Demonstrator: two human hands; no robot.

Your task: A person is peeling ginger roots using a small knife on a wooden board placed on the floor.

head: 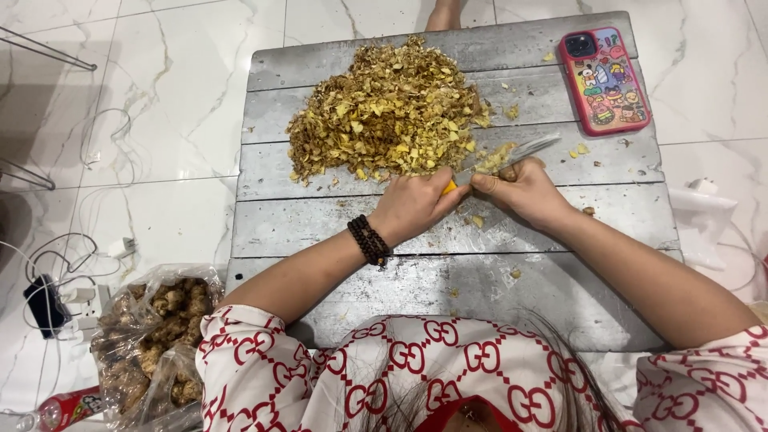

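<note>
A: Left hand (pixel 416 206)?
B: Closed around a yellow knife handle (pixel 450 187), knuckles up, a dark bead bracelet (pixel 368 240) on the wrist.
A: And the knife blade (pixel 520 150)?
B: Pointing up and to the right, flat and silvery, lying over a pale yellow root piece (pixel 496 158).
A: Right hand (pixel 520 190)?
B: Curled, fingertips pinching that root piece just beside the blade, near the middle of the grey plank desk (pixel 320 232). Touching the left hand at the thumbs, or nearly so; hard to tell.
A: Anything beyond the hands?
B: Big heap of yellow-brown shavings (pixel 384 112), spread over the far left half of the desk, its near edge just beside the left hand. A few loose scraps (pixel 578 150) scattered to the right of the blade.
A: Top right corner?
B: Phone in a red cartoon case (pixel 603 78), lying face down, well apart from the heap.
A: Off the desk?
B: White marble floor (pixel 176 88). At lower left, a clear plastic bag of knobbly brown roots (pixel 160 336), next to cables and a power strip (pixel 64 300). Red-and-white patterned sleeves (pixel 264 368) at the bottom edge.
</note>
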